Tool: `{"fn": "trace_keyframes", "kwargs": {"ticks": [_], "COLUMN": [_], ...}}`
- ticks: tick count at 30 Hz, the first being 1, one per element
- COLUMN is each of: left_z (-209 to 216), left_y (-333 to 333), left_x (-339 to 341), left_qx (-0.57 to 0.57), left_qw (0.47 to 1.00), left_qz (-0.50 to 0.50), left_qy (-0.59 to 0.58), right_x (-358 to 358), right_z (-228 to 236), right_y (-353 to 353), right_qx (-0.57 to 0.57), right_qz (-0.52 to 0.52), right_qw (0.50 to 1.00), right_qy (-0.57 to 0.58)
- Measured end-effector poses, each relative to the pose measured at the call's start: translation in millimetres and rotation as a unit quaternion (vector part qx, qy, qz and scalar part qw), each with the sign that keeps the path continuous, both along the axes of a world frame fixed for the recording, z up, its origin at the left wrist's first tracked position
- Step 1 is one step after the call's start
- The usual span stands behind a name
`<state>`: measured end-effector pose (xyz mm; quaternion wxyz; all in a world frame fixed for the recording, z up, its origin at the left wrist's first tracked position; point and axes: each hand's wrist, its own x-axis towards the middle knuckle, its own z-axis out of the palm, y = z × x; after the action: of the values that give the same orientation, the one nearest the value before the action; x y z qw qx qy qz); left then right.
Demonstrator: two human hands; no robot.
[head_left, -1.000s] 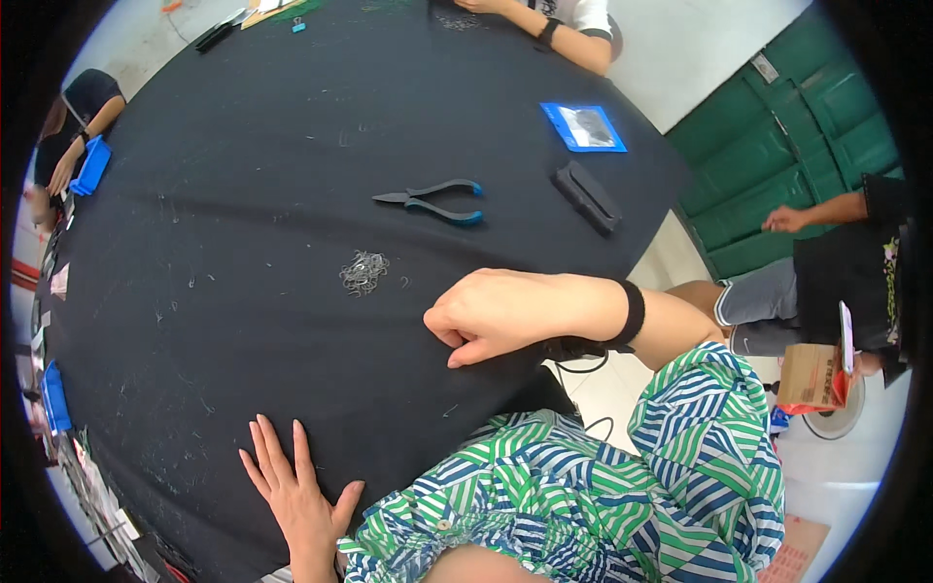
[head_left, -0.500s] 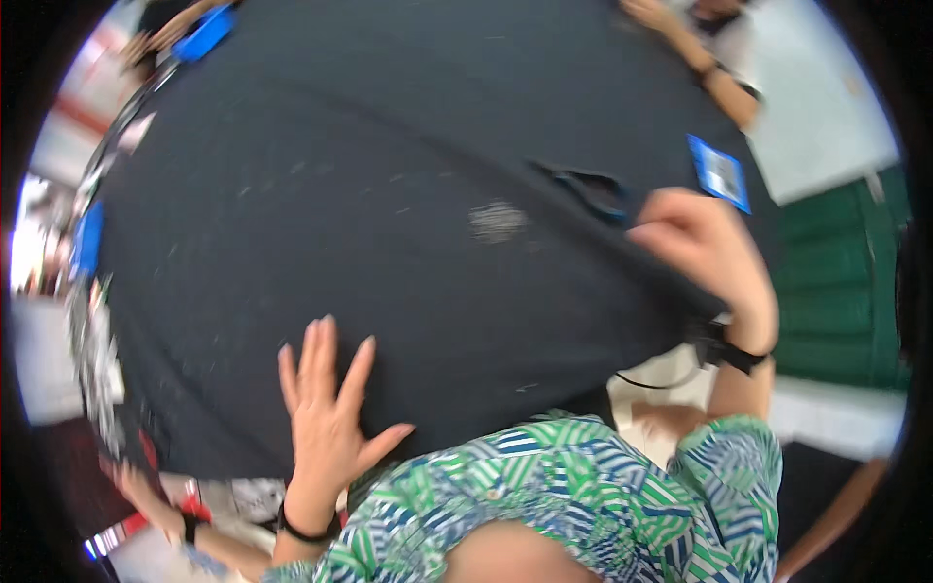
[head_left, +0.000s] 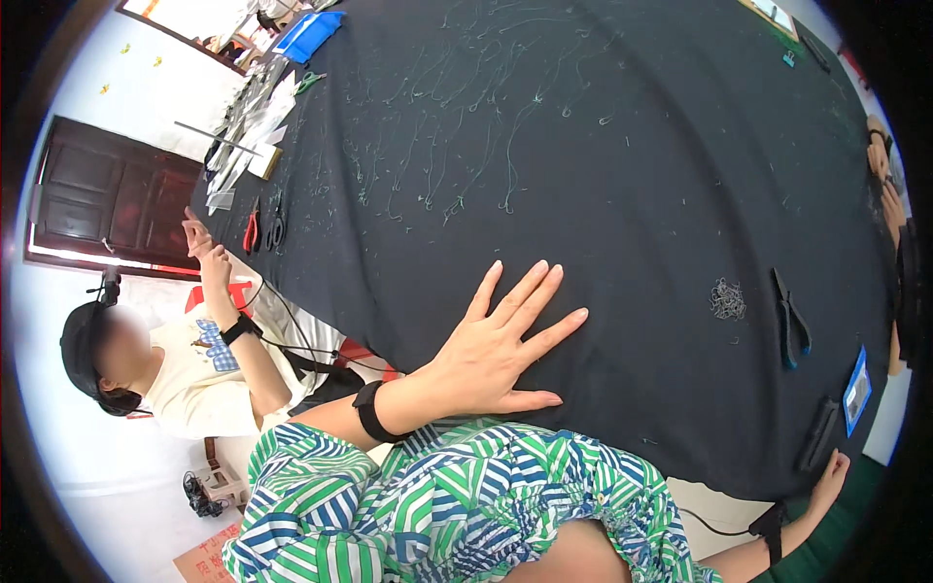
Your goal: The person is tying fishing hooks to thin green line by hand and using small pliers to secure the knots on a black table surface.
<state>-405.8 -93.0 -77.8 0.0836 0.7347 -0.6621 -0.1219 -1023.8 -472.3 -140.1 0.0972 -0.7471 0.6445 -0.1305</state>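
Note:
My left hand lies flat on the black cloth near the front edge, fingers spread, holding nothing. At the lower right rim, my right hand is at the table edge, its small visible fingers stretched upward with nothing seen in them. Nearest to it is a long black object, whose kind I cannot make out. Beyond that lie a blue-edged packet and dark pliers with blue on the handles. Left of the pliers is a loose pile of small, dark, hook-like metal pieces.
Thin green threads with knotted ends spread over the far cloth. Red-handled pliers, dark scissors, green-handled scissors and a blue tray line the left side. A seated person in a cap is at my left.
The view has swung left, so the pliers, pile and packet appear farther right. My right hand has drawn back from beside the pliers to the table edge. My left hand stays spread on the cloth.

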Motion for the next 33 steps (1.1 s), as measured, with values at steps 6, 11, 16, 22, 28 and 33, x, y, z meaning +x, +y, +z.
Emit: {"fn": "trace_keyframes", "kwargs": {"ticks": [6, 11, 16, 22, 28, 33], "left_z": [-3, -3, -3, -6, 4, 20], "left_y": [-6, -7, -5, -5, -9, -15], "left_x": [-5, -7, -12, -17, -5, 6], "left_qx": [-0.006, -0.017, -0.023, -0.026, -0.049, -0.150], "left_qw": [1.000, 1.000, 0.999, 0.997, 0.995, 0.986], "left_qz": [-0.024, -0.021, -0.033, -0.052, -0.074, -0.048], "left_qy": [0.001, 0.013, 0.032, 0.042, 0.043, 0.052], "right_x": [-10, -23, -26, -28, -33, 3], "right_z": [-7, -7, -9, -1, 11, 65], "right_y": [-3, -8, -12, -9, -1, 13], "right_qx": [-0.021, -0.005, -0.009, 0.014, 0.045, 0.135], "right_qz": [0.022, 0.010, -0.014, -0.040, -0.051, -0.075], "right_qw": [1.000, 0.999, 0.997, 0.993, 0.994, 0.987], "right_qy": [-0.004, 0.050, 0.076, 0.108, 0.089, 0.044]}}
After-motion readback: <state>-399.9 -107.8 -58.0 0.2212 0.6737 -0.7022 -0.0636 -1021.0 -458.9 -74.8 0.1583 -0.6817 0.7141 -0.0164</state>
